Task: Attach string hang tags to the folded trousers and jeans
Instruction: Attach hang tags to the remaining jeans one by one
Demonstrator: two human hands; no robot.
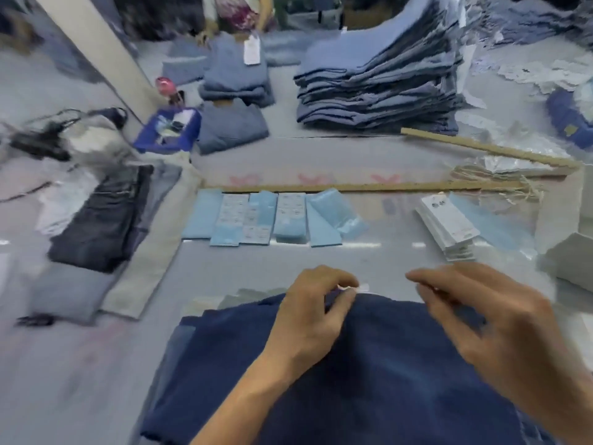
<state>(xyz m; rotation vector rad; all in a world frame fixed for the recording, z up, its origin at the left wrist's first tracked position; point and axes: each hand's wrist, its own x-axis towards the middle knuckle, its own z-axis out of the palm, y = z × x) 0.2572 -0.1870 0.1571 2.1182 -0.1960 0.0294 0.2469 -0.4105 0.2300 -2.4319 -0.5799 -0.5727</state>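
We are pinching the folded dark blue jeans' (369, 364) far edge, frame centre, with our left hand (308, 316); the right hand (481, 319), loosely curled, is hovering alongside, holding nothing we can discern.

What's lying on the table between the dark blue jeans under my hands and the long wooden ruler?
In the head view, a row of light blue and white tags lies between the dark blue jeans and the wooden ruler.

A pale grey table (96, 364) carries everything. At its near edge lies a dark blue folded pair of jeans (369, 380). Beyond it is a row of light blue tag packets (272, 218), and to the right a stack of white hang tags (447, 228). Two wooden rulers (369, 187) lie beside a bundle of strings (500, 181). Farther back stands a tall pile of folded jeans (378, 88), and at the left lie dark trousers (102, 220).
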